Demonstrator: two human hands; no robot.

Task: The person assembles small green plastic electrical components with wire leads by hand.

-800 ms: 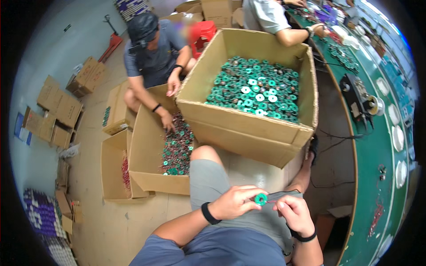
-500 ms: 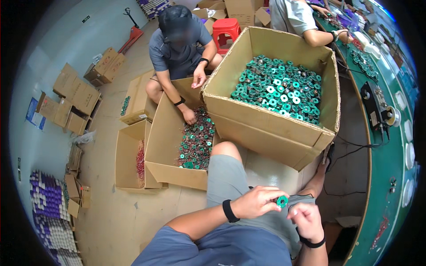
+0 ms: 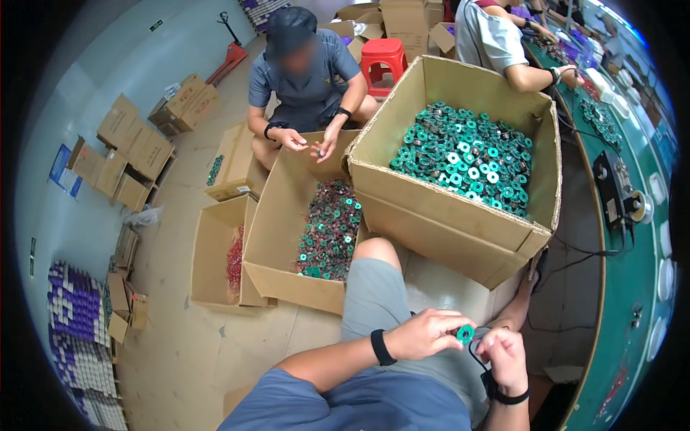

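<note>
**One small, round, shiny green ring (image 3: 466,340) held at the fingertips**

The bare L hand (image 3: 425,335) pinches it by its edge, over the grey cloth shorts (image 3: 377,296). The bare R hand (image 3: 505,357), at 4 o'clock of it, has its fingers curled in; can't tell if they hold anything.

So 1 ring's in hand, & lots more sit at 12 o'clock: a bumpy heap of hard green rings (image 3: 463,154) in a big brown cardboard box (image 3: 438,223) w/ stiff, flat walls. At 10 o'clock, a low brown cardboard box (image 3: 291,284) has mixed red bits & green rings (image 3: 330,226). Can't tell which are done or left.
</note>
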